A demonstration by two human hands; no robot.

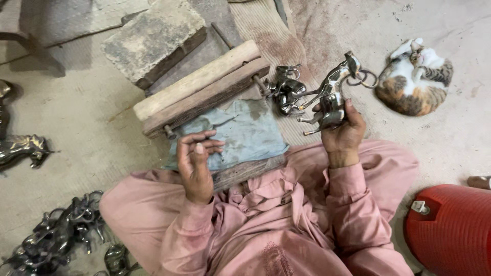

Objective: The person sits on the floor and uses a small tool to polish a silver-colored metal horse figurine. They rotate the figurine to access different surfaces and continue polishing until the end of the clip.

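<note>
A firm grip is kept by the right hand (343,134) on a shiny silver metal animal figurine (332,94), raised above the lap. The left hand (195,162) is held empty, fingers loosely curled. One polished figurine (285,92) is laid by the wooden block clamp (202,89); dull dark castings (56,237) are heaped on the floor, seemingly unfinished. No labels are seen.

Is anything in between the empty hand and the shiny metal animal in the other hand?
Nothing visible. The left hand is raised with fingers curled, holding nothing. The right hand grips the shiny metal animal figure. Between them is only open air above the blue-grey cloth lying lower down.
</note>
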